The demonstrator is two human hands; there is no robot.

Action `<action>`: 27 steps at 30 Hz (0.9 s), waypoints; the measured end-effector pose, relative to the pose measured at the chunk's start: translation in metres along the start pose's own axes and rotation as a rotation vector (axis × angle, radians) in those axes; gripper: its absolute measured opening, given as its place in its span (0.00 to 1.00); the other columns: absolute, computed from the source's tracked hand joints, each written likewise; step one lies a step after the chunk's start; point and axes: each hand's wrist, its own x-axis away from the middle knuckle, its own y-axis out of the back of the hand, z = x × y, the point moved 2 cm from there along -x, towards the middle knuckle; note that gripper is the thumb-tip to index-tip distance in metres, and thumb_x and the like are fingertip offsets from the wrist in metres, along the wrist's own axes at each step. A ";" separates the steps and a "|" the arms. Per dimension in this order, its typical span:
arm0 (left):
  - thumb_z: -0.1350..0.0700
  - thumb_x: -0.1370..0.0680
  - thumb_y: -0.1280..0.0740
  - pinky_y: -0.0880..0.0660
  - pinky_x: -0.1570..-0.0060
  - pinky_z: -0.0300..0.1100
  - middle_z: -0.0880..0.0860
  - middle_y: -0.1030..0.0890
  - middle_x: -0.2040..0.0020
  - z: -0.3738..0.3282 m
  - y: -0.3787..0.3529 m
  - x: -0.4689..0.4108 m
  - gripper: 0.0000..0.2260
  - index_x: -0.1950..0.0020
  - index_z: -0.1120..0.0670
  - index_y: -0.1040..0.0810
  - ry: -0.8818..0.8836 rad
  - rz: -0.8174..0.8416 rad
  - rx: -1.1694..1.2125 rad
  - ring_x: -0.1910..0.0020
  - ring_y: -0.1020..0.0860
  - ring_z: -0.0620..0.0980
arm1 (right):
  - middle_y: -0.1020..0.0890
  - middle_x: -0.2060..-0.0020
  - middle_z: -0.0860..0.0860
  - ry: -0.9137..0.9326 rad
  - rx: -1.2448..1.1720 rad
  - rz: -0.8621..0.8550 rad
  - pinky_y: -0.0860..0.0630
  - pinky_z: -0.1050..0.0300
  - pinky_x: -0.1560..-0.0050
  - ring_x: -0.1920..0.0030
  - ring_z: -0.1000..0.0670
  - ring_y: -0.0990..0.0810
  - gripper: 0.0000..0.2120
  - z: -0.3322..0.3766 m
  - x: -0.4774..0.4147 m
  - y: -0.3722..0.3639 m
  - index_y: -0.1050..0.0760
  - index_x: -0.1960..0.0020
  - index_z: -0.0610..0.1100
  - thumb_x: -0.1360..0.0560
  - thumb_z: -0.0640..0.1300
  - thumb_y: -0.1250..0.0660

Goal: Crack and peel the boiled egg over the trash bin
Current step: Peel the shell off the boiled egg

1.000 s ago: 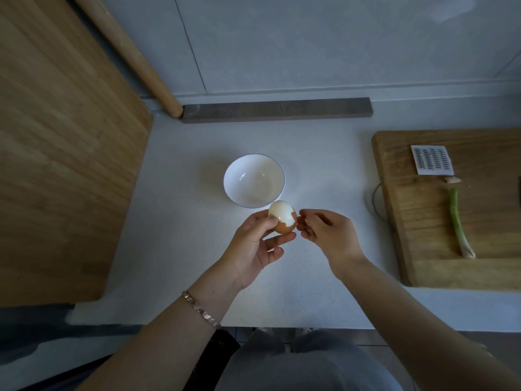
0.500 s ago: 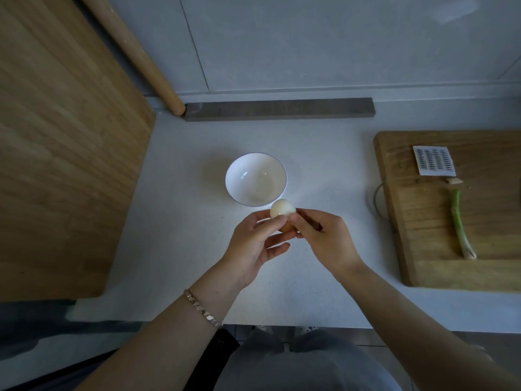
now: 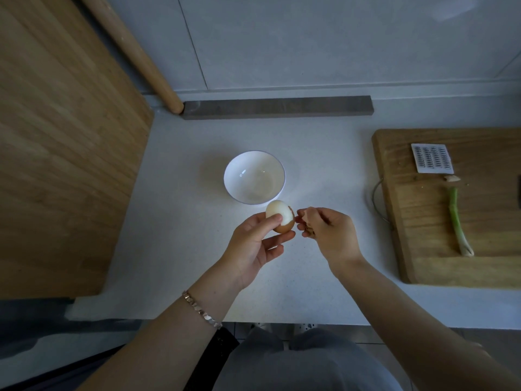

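Brown-shelled egg (image 3: pixel 279 216) (half peeled) in left hand (image 3: pixel 255 244), right hand (image 3: pixel 328 234) beside

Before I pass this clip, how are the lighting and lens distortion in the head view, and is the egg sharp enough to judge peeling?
Head view: dim overall, with one bright pool on the counter around the bowl and egg; corners fall dark. Wide-angle bending curves the cutting board edges. The egg is sharp: white top, brown shell below, held by the left hand; the right hand pinches shell bits.

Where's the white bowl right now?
In the head view, the white bowl sits mid-counter, just behind the half-peeled egg in the left hand, left of the wooden cutting board.
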 end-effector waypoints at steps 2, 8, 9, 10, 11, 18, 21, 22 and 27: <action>0.56 0.24 0.34 0.25 0.69 0.35 0.51 0.16 0.56 0.000 0.001 0.000 0.09 0.45 0.55 0.23 0.004 0.011 -0.004 0.61 0.16 0.46 | 0.19 0.65 0.50 0.008 0.034 0.013 0.24 0.72 0.67 0.70 0.63 0.21 0.10 -0.001 0.000 0.001 0.20 0.51 0.37 0.25 0.35 0.40; 0.57 0.24 0.34 0.24 0.67 0.35 0.52 0.16 0.55 0.001 -0.001 -0.002 0.10 0.44 0.55 0.23 -0.008 0.008 -0.073 0.59 0.16 0.46 | 0.19 0.64 0.53 0.073 0.129 0.112 0.25 0.73 0.65 0.69 0.64 0.22 0.10 0.006 0.005 -0.004 0.20 0.50 0.40 0.24 0.39 0.40; 0.57 0.24 0.34 0.24 0.67 0.35 0.52 0.17 0.55 0.000 -0.001 -0.003 0.10 0.44 0.54 0.22 -0.013 0.009 -0.085 0.59 0.16 0.47 | 0.19 0.65 0.54 0.082 0.129 0.123 0.24 0.73 0.64 0.68 0.65 0.21 0.10 0.007 0.005 -0.004 0.20 0.50 0.41 0.24 0.40 0.39; 0.57 0.25 0.33 0.24 0.67 0.35 0.52 0.16 0.55 0.000 -0.001 -0.003 0.10 0.44 0.54 0.22 -0.018 0.010 -0.094 0.58 0.17 0.47 | 0.19 0.64 0.54 0.090 0.129 0.133 0.24 0.73 0.63 0.67 0.65 0.21 0.10 0.008 0.006 -0.004 0.19 0.50 0.42 0.24 0.41 0.38; 0.57 0.25 0.33 0.23 0.66 0.35 0.52 0.16 0.55 0.000 -0.001 -0.003 0.09 0.44 0.54 0.22 -0.022 0.011 -0.097 0.58 0.16 0.47 | 0.18 0.64 0.55 0.094 0.124 0.139 0.24 0.73 0.63 0.67 0.65 0.21 0.09 0.008 0.006 -0.004 0.19 0.49 0.42 0.24 0.42 0.37; 0.54 0.28 0.29 0.24 0.66 0.34 0.52 0.16 0.56 -0.002 -0.005 -0.003 0.16 0.43 0.58 0.21 -0.054 -0.072 -0.163 0.63 0.17 0.44 | 0.19 0.66 0.56 0.155 0.164 0.093 0.26 0.74 0.65 0.68 0.63 0.21 0.10 0.006 0.009 -0.006 0.19 0.51 0.42 0.24 0.40 0.39; 0.54 0.27 0.30 0.24 0.68 0.34 0.52 0.16 0.57 -0.003 -0.005 -0.003 0.15 0.42 0.58 0.22 -0.046 -0.088 -0.162 0.65 0.17 0.43 | 0.19 0.68 0.54 0.144 0.162 0.025 0.27 0.74 0.67 0.70 0.63 0.22 0.10 0.005 0.008 -0.005 0.19 0.57 0.41 0.24 0.39 0.39; 0.54 0.27 0.30 0.24 0.69 0.34 0.51 0.16 0.58 -0.003 -0.005 -0.002 0.16 0.41 0.57 0.23 -0.048 -0.089 -0.156 0.65 0.16 0.44 | 0.19 0.68 0.52 0.125 0.142 0.010 0.27 0.73 0.68 0.71 0.62 0.21 0.10 0.005 0.007 -0.005 0.20 0.58 0.41 0.24 0.39 0.39; 0.55 0.24 0.35 0.25 0.71 0.35 0.49 0.16 0.59 -0.004 -0.002 -0.001 0.08 0.45 0.52 0.25 -0.009 -0.018 -0.023 0.62 0.15 0.46 | 0.18 0.67 0.48 -0.089 -0.114 -0.019 0.21 0.68 0.62 0.69 0.56 0.20 0.10 0.005 0.003 -0.004 0.19 0.63 0.44 0.26 0.39 0.36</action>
